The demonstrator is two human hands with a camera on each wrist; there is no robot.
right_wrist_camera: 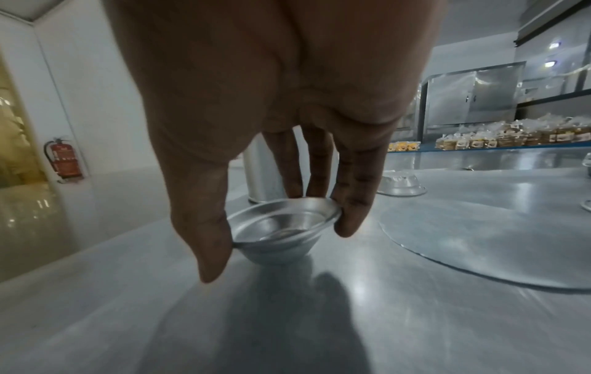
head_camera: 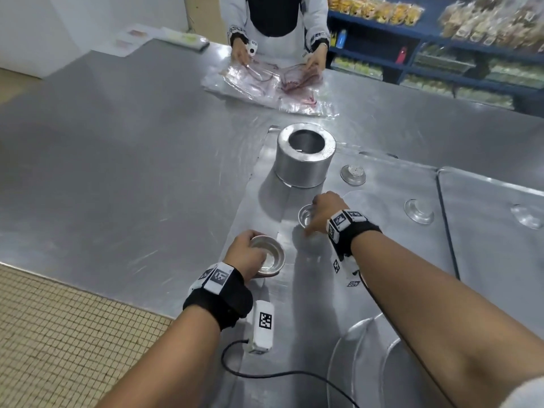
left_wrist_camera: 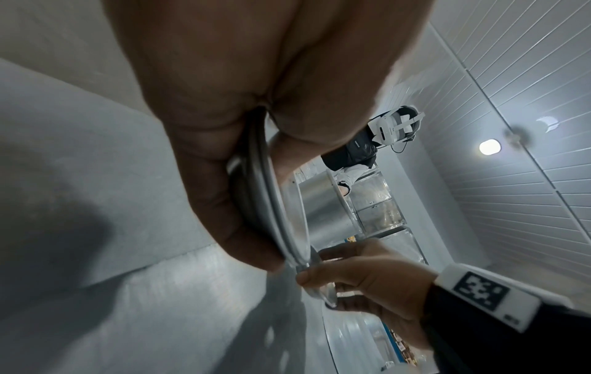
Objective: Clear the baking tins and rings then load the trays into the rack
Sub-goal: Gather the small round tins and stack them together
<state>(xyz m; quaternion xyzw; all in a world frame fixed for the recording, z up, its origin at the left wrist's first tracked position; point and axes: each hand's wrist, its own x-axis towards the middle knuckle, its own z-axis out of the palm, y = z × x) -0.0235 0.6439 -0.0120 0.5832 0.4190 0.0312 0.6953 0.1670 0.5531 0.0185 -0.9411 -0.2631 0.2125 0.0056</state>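
bare forearms; black fabric wrist straps (head_camera: 219,304) bearing white blocks printed with black square codes (head_camera: 265,320); thin black cable (head_camera: 282,375) trailing.

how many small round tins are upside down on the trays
3: one right of the tall ring, two farther right. More may lie outside the frame.
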